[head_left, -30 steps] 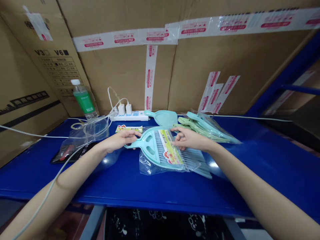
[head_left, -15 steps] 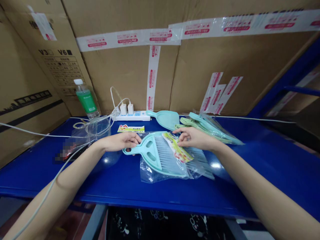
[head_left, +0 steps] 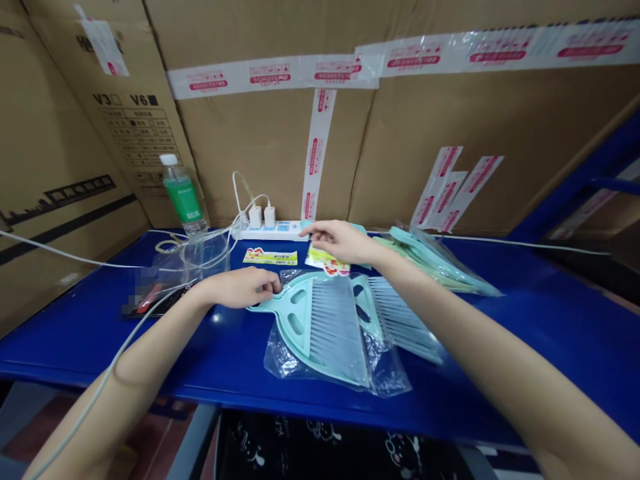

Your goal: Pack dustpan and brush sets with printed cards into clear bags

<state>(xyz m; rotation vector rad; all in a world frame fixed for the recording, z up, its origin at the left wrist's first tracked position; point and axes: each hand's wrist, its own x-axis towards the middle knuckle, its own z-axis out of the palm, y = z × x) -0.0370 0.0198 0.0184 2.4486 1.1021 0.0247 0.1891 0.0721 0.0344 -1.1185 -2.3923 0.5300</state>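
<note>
My left hand [head_left: 244, 287] has its fingers curled at the handle end of a light-blue brush [head_left: 295, 313], which lies over a matching dustpan in a clear plastic bag [head_left: 387, 370]. Higher up, my right hand [head_left: 340, 240] is closed on a yellow label card [head_left: 327, 261] with red fruit pictures. Beneath my right forearm, a second blue brush [head_left: 405, 323] with grey bristles lies beside the bagged set. Mostly covered by my right hand is another light-blue dustpan at the back.
A similar yellow card [head_left: 271, 257] lies before a white power strip [head_left: 273, 231] with plugs. Bagged green and blue brush sets [head_left: 440, 260] rest back right. A green-labelled bottle [head_left: 185, 200], white cables and a plastic bag [head_left: 195, 263] stand left on the blue table [head_left: 235, 373], against cardboard.
My right hand has lifted the yellow label card off the bagged set and carried it back and left. The bagged set has shifted slightly toward me, and the view has turned a little left.
</note>
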